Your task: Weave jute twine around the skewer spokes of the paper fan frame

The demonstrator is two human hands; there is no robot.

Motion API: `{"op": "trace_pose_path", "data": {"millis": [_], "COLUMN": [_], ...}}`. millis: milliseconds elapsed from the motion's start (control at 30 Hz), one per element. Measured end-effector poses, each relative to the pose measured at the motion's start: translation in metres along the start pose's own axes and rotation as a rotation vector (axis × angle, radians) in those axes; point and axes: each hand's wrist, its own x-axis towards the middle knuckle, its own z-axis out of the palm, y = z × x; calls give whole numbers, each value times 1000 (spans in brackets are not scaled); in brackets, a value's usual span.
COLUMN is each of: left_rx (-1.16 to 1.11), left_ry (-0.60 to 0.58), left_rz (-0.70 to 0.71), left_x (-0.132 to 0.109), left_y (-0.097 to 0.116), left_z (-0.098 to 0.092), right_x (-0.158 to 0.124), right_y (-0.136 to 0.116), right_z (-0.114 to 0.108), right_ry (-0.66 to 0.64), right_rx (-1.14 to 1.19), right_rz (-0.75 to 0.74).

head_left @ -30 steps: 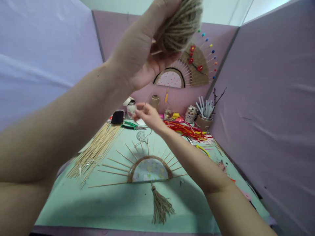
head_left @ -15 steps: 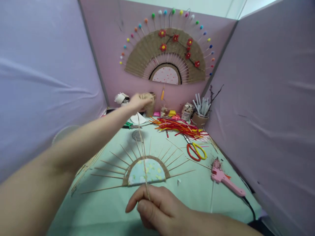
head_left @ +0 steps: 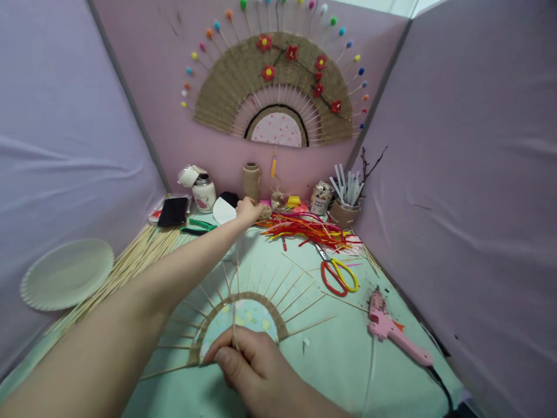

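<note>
In the near middle, my right hand (head_left: 255,368) pinches a strand of twine (head_left: 235,325) between thumb and bent forefinger. My left arm stretches to the back of the table, where my left hand (head_left: 248,212) is closed on a small ball of twine (head_left: 264,212); its fingertips are partly hidden. Beneath the strand lies a half-round fan base (head_left: 250,313) with pale blue patterned covering, a brown rim and thin wooden sticks (head_left: 300,289) fanning outward. My right hand covers its lower edge, and my left forearm crosses over the left-hand sticks.
Red-and-yellow scissors (head_left: 339,276) and a pink glue gun (head_left: 391,328) lie at right. Colourful pipe cleaners (head_left: 304,228) spread at the back, near a twine spool (head_left: 251,181). Left are a white plate (head_left: 67,274) and loose sticks (head_left: 130,261). A finished fan (head_left: 226,87) hangs behind.
My left hand has lowered with the twine ball from beside the tall spool to the table's back. My right hand keeps its pinch on the strand. The view has shifted, showing more at left.
</note>
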Motion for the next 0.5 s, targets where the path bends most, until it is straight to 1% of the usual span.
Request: {"op": "trace_pose_path", "data": {"millis": [133, 267, 300, 367, 500], "left_rx": [143, 386, 433, 464, 476], "left_ry": [-136, -291, -327, -367, -376], "left_rz": [196, 457, 492, 501, 548], "left_x": [-10, -16, -16, -12, -5], "left_y": [8, 15, 16, 17, 24], "left_z": [22, 48, 54, 64, 82], "right_x": [4, 5, 5, 4, -2], "right_y": [5, 15, 17, 20, 22], "right_z": [0, 1, 1, 3, 7], "right_ry": [-19, -4, -7, 25, 149], "right_rx": [-66, -157, -169, -204, -286], "right_rz": [39, 86, 101, 157, 287]}}
